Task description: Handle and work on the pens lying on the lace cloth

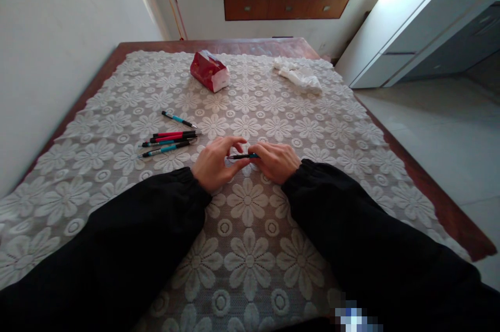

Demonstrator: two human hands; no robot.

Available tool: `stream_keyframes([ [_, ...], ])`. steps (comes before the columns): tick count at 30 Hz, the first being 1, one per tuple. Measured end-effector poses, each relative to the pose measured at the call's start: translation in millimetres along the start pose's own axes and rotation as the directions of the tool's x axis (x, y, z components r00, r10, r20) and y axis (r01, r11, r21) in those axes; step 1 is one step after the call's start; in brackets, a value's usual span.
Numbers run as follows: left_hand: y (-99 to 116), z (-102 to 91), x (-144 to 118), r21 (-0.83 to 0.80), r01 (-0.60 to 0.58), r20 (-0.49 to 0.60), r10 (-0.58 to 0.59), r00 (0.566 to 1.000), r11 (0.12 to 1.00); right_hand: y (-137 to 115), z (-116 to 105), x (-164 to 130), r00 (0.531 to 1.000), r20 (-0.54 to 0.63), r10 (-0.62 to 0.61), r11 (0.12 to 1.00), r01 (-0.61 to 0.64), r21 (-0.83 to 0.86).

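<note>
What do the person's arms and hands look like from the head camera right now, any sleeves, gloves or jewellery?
Both arms wear long, loose black sleeves, the left sleeve and the right sleeve, each gathered at the wrist into a snug cuff. The left hand and right hand are bare: no gloves, and no rings, watch or markings are visible.

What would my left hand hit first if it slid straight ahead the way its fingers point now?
Your left hand points right, along the pen it holds, so it would probably meet your right hand first, gripping the pen's other end.
</note>
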State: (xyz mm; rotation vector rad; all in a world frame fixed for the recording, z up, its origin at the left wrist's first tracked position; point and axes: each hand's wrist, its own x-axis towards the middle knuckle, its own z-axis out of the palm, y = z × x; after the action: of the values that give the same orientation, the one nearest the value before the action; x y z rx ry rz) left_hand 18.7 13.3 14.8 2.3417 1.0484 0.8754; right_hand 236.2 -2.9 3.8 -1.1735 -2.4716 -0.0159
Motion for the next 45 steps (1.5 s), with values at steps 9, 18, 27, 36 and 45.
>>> stream_keyframes([
  [9, 4, -0.3, -1, -0.009, 0.134, 0.063, -0.133, 0.989, 0.991, -7, -7, 0, 0.998, 0.062, -0.01, 0.996, 0.015, -0.085],
  [18, 2, 1.0, -1, 0.038, -0.038, 0.009, 0.038, 0.999, 0.999, 0, -2, -1, 0.999, 0.029, 0.042, 0.998, -0.04, -0.055],
  [27, 6, -1.9, -3, -0.004, 0.141, 0.035, -0.141, 0.989, 0.99, -5, -4, 1, 0.996, 0.069, 0.065, 0.997, -0.062, -0.049],
  [36, -14, 0.4, 8, -0.157, 0.246, -0.224, -0.277, 0.934, 0.956, -3, -9, 3, 0.951, -0.048, 0.305, 0.952, -0.303, 0.044],
  [45, -13, 2.0, 6, -0.105, 0.187, -0.095, -0.197, 0.976, 0.977, -2, -5, 3, 0.989, 0.019, 0.149, 0.988, -0.149, 0.024],
])
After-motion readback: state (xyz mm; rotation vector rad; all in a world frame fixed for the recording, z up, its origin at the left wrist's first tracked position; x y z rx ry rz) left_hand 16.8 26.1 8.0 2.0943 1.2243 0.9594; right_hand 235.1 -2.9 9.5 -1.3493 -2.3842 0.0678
